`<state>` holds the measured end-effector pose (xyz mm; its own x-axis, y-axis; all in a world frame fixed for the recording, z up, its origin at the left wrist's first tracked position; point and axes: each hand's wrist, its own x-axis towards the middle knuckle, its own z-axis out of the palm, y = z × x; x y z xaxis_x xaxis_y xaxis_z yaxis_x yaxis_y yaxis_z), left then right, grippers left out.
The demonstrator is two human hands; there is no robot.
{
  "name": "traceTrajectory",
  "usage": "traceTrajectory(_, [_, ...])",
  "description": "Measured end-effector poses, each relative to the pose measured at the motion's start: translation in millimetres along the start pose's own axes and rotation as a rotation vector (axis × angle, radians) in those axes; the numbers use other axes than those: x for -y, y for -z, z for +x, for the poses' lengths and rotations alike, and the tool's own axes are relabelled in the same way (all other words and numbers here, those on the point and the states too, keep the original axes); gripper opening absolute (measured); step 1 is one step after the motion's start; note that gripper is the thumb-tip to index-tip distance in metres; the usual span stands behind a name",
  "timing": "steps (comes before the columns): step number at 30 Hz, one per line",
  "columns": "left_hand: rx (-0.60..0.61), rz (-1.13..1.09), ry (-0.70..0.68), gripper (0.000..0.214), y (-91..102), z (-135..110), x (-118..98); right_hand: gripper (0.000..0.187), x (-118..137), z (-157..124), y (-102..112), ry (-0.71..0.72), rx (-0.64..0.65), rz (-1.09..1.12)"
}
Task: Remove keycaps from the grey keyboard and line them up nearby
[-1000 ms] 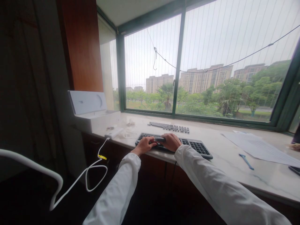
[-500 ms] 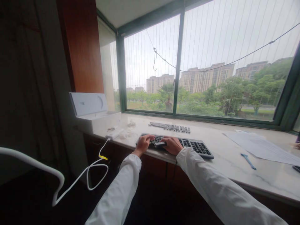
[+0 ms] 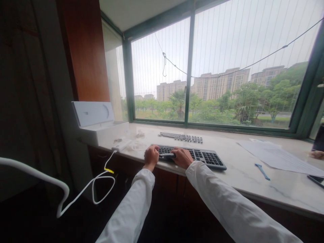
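Note:
A dark grey keyboard (image 3: 212, 159) lies along the front edge of the marble-patterned counter. Over its left end is my left hand (image 3: 151, 156), fingers curled in; whatever they hold is hidden. My right hand (image 3: 183, 157) rests on the middle of the keyboard, closed around a slim dark tool (image 3: 168, 156) that points left toward my other hand. The tool's exact kind is too small to make out. Behind the keyboard, loose grey keycaps (image 3: 187, 137) are set out in rows.
At the left stands an open white box (image 3: 101, 131), with a white power strip (image 3: 120, 146) and crumpled clear plastic (image 3: 138, 145) beside it. A white cable (image 3: 92, 189) hangs off the edge. Rightward lie a blue tool (image 3: 262, 171), paper sheets (image 3: 275, 155) and a dark phone-like object (image 3: 316, 180).
My left fingers, stretched over the keyboard before, are now curled in at its left end. My right hand keeps the tool in much the same place. The view has shifted slightly.

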<state>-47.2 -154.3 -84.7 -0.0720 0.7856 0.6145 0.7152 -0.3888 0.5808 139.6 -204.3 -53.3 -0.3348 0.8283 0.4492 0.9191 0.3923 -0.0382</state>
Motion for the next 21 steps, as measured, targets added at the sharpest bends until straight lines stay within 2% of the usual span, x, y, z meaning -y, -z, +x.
traceTrajectory(7, [0.047,0.026,0.009,0.035,0.7,-0.7,-1.4,0.02,11.7,-5.6,0.6,-0.088,0.016,-0.054])
traceTrajectory(10, [0.127,-0.011,-0.029,0.036,3.9,1.2,-0.3,0.019,12.1,-4.9,-0.7,-0.102,0.01,-0.052])
traceTrajectory(16, [0.362,-0.107,-0.276,0.024,24.4,4.8,7.5,0.025,4.8,5.3,4.3,-0.059,0.025,-0.036])
traceTrajectory(21, [0.409,-0.122,-0.412,0.02,31.1,7.5,17.3,0.037,0.9,14.0,11.5,-0.008,0.036,-0.056])
